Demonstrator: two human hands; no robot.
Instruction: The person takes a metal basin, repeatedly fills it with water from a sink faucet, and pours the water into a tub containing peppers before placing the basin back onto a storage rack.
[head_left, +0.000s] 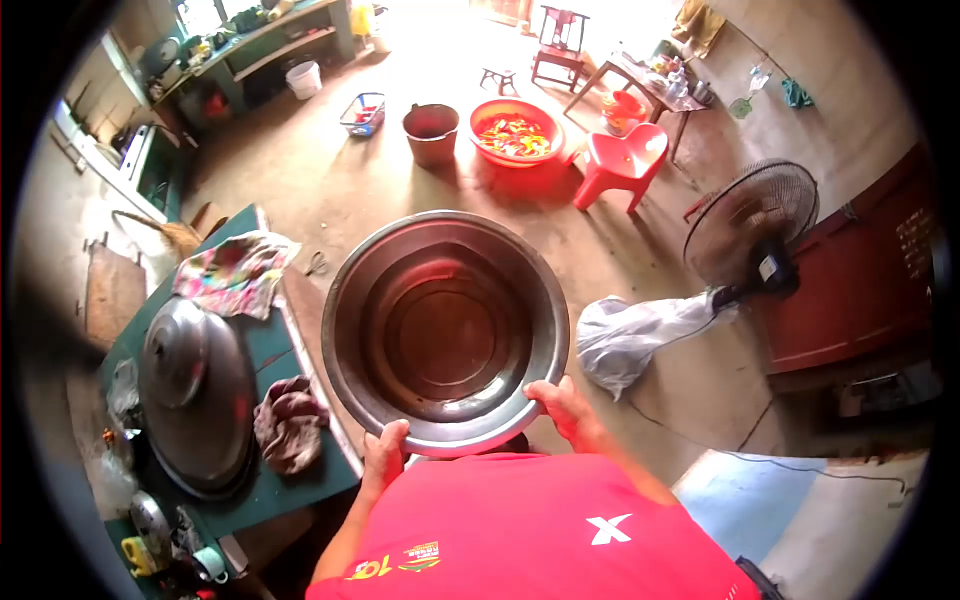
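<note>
A large metal basin point(445, 430) is held in front of my red shirt, its mouth tilted up toward me. Some water point(445, 335) seems to lie in its bottom, with a reddish reflection on the inner wall. My left hand point(385, 450) grips the near rim on the left, thumb over the edge. On the right side of the near rim, my right hand point(565, 408) holds on the same way. The fingers under the rim are hidden on both hands.
Left is a green table point(280, 375) with big metal lids point(200, 420) and cloths point(290, 425). Ahead stand a red tub point(515, 105) of colourful pieces, a dark bucket point(432, 150), a blue basket point(363, 115) and a red chair point(622, 165). A fan point(755, 235) is right, its cord across the floor.
</note>
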